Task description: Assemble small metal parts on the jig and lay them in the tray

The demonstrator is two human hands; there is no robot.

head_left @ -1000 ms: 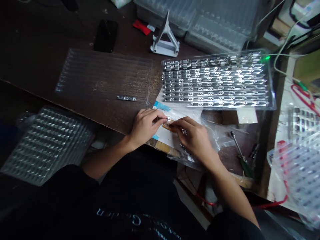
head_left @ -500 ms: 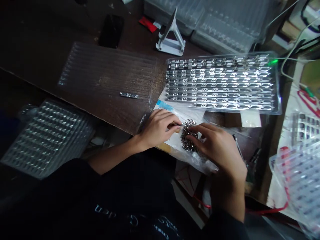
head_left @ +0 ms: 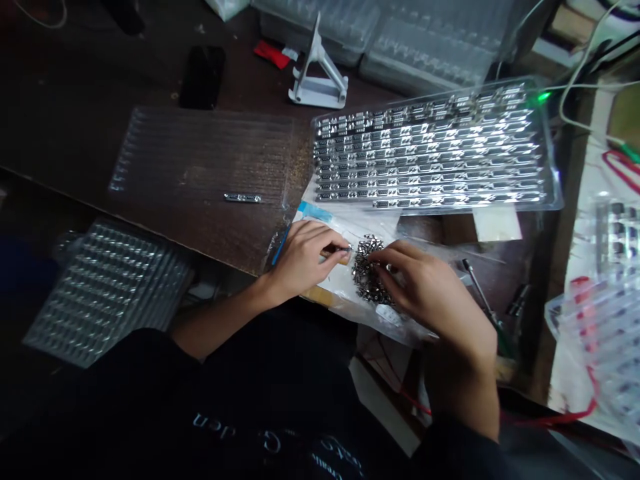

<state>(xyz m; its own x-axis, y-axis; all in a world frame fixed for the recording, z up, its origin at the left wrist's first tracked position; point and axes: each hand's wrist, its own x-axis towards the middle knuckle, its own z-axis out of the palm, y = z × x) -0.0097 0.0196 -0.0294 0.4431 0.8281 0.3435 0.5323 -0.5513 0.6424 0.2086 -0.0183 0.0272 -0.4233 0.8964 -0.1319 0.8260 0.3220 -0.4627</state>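
A pile of small shiny metal parts point(head_left: 369, 270) lies on white plastic sheeting near the table's front edge. Left of the pile, my left hand point(head_left: 310, 257) is closed in a pinch on a small dark piece, too small to name. My right hand point(head_left: 425, 283) reaches over the pile's right side, thumb and forefinger nearly together at the parts; whether it grips one is hard to see. Behind my hands is a clear tray point(head_left: 435, 150) with rows of metal connectors. Two connectors point(head_left: 243, 198) sit end to end in the ribbed clear tray point(head_left: 200, 153) at the left.
A phone stand point(head_left: 320, 90), a red packet point(head_left: 271, 53) and a dark phone point(head_left: 202, 77) are at the back. Stacked filled trays point(head_left: 100, 293) stand low at the left. A screwdriver-like tool point(head_left: 479, 287) lies right of my right hand, with more trays point(head_left: 605, 320) beyond.
The view has shifted slightly, moving the table items left. My right thumb and forefinger have drawn closer together over the pile. My left hand keeps its pinch.
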